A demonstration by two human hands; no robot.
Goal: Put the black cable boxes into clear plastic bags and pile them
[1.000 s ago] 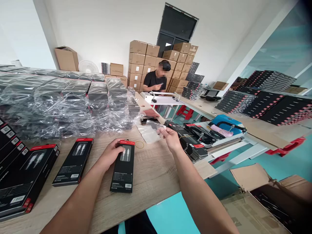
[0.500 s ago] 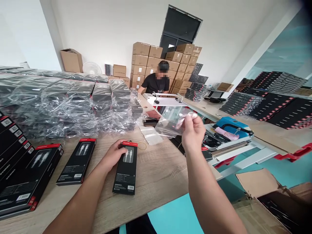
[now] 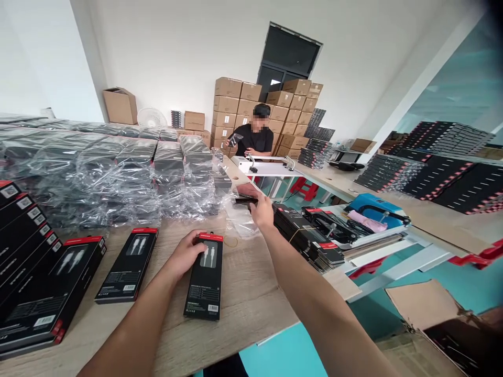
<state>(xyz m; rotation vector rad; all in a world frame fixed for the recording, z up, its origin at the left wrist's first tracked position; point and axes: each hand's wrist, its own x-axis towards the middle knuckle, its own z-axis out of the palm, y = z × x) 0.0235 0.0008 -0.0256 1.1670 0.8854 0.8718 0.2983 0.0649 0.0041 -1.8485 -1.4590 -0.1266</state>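
My left hand (image 3: 185,255) rests on the wooden table (image 3: 251,293) and grips the top end of a black cable box (image 3: 206,276) with a red top edge. My right hand (image 3: 261,211) reaches forward over the table's far edge, fingers curled, pinching at a small pile of clear plastic bags (image 3: 240,222). A rubber band (image 3: 231,242) lies between the box and the bags. A second identical box (image 3: 129,264) lies to the left of my left hand.
Stacks of black boxes (image 3: 35,283) fill the left edge, with bagged boxes (image 3: 118,173) behind. A stack of flat black packs (image 3: 306,238) and a blue sealing machine (image 3: 371,209) sit right. A person (image 3: 255,137) works before stacked cartons (image 3: 236,104). An open carton (image 3: 444,324) stands low right.
My right hand, which held a clear bag up in the air, has dropped down and forward to the pile of bags. My left hand has stayed on the box.
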